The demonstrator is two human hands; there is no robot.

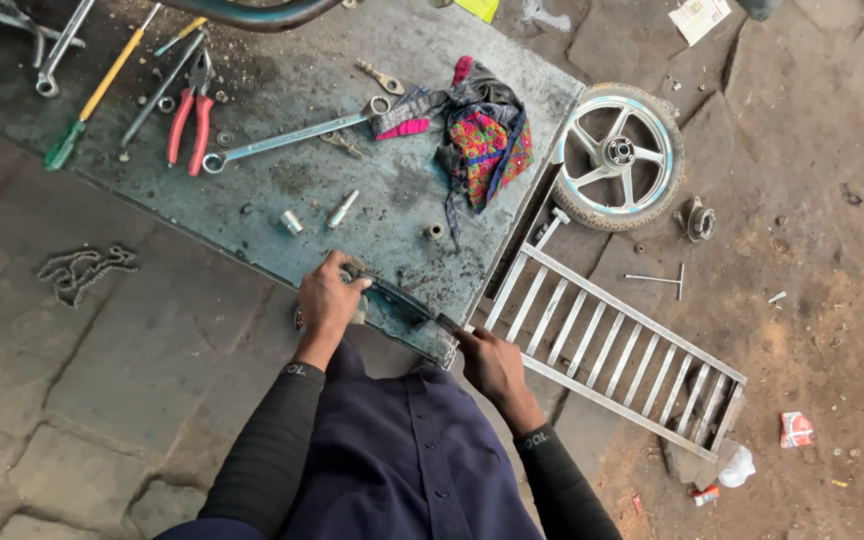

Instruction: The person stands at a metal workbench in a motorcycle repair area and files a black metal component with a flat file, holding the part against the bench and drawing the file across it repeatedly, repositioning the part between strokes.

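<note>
The left hand (pixel 329 297) was curled over one end of a long dark tool (pixel 404 298), fingers pressed down on it at the near edge of the worktop (pixel 282 190). The right hand (pixel 490 362) was closed around the tool's other end, just off the worktop's near corner. The tool lay along that near edge, its long axis running from upper left down to lower right, the lower end pointing toward the right hand. What it bore on could not be made out, so how far the work had come was hard to judge; by the look of it, both hands were mid-stroke or mid-grip, with nothing visibly finished.

Farther up the worktop lay a long spanner (pixel 297 134), red-handled pliers (pixel 190 118), a green-tipped screwdriver (pixel 95 92) and a patterned cloth (pixel 487 130). Right of the worktop, on the ground, lay a small wheel (pixel 620 155) and a metal rack (pixel 612 350); left of it, a chain (pixel 82 270).
</note>
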